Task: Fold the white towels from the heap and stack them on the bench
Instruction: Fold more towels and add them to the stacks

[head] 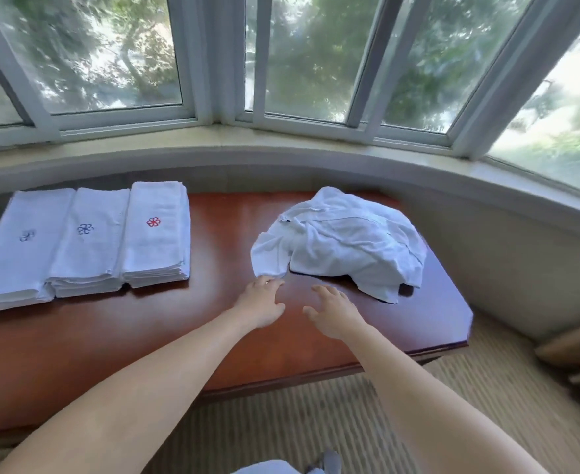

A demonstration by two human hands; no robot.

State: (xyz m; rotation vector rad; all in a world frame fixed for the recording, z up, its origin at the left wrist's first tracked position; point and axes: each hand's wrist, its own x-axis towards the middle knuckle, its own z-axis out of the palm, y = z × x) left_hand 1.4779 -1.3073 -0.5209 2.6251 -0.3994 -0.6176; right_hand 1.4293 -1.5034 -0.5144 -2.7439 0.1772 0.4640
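Polished reddish-brown wooden table stands below a curved bay window; a crumpled heap of white cotton towels lies on its right half, one corner trailing toward the near-left. Three stacks of folded white towels sit side by side at the table's left end: the left stack and the middle stack each bear a blue flower emblem; the right stack bears a red one. Left hand is extended, fingers spread and relaxed, fingertips at the heap's trailing corner, holding nothing; right hand is likewise spread above the bare wood just short of the heap, holding nothing. Striped beige carpet covers the floor.
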